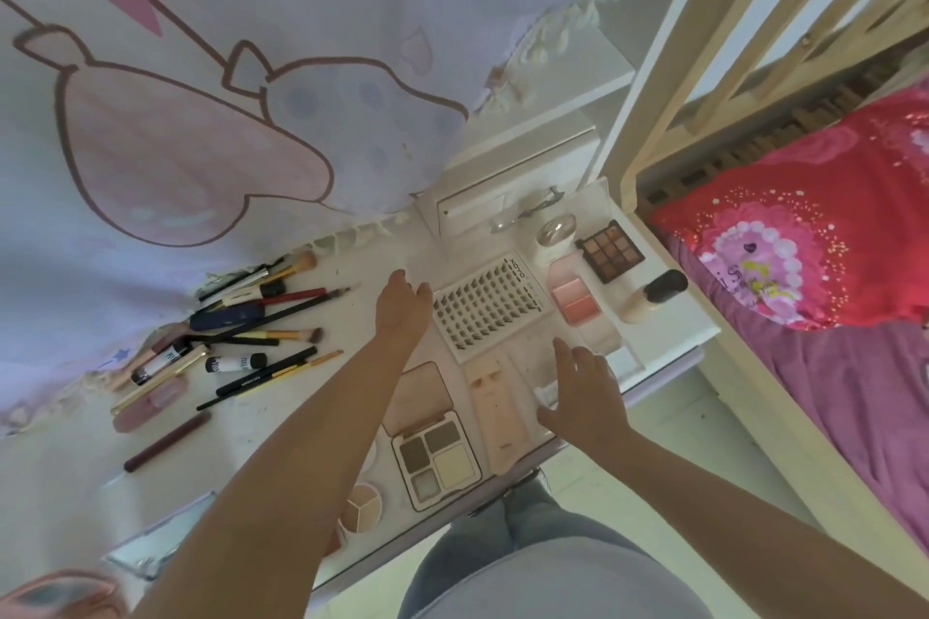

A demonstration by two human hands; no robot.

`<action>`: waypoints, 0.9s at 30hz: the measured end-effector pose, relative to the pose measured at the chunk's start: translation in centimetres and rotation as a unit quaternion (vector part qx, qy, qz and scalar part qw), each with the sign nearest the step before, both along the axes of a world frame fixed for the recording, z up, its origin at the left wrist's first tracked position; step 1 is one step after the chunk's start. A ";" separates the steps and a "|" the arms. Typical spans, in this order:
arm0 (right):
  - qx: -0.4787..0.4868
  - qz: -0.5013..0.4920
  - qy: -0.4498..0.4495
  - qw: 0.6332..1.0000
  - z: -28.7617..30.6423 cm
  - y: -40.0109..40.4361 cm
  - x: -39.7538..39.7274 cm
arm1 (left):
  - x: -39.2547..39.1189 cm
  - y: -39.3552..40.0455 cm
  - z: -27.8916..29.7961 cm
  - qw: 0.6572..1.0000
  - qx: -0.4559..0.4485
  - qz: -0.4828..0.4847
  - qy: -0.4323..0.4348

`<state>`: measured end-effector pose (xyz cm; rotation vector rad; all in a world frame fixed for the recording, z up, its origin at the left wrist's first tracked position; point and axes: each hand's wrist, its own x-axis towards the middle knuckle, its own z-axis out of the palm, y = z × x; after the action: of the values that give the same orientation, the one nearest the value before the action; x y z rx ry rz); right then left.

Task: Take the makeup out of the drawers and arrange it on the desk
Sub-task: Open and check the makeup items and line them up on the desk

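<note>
I see both my hands out over the white desk [281, 422], neither holding anything. My left hand [402, 304] reaches forward with its fingers straight and loose, hanging just left of the lash tray [490, 304], a white card of small dark lash clusters that lies flat near the middle of the desk. My right hand [585, 392] is spread open, palm down, fingers apart, over the near right part of the desk, just beside a pale peach case [495, 412]; whether it touches the surface I cannot tell. Left of that case lies an open eyeshadow quad [435, 460] with its lid folded back. Behind the lash tray are a blush duo [575, 299], a brown eyeshadow palette [611, 249], a round jar [553, 236] and a foundation bottle [653, 297] lying on its side. Well to the left, a loose heap of brushes and pencils [251, 317] covers the desk, with a dark lip tube [168, 440] lying apart in front of it. A small drawer unit [507, 181] stands at the back
</note>
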<state>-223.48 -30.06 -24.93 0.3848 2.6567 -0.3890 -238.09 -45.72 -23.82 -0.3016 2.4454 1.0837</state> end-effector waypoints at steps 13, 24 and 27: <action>-0.034 -0.012 0.058 0.998 -1.0 -0.1 0.5 | 0.9 -0.3 -0.3 0.998 -0.010 -0.046 0.039; -0.031 -0.002 0.049 0.998 -0.9 1.1 1.9 | -0.2 -0.2 0.3 0.997 -0.019 -0.059 0.052; -0.029 -0.001 0.037 0.999 -2.2 1.6 2.4 | -0.2 -0.2 0.2 0.997 -0.010 -0.058 0.040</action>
<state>-221.06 -28.51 -27.15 0.3628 2.7091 -0.4896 -238.25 -45.87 -23.58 -0.1231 2.5118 1.0406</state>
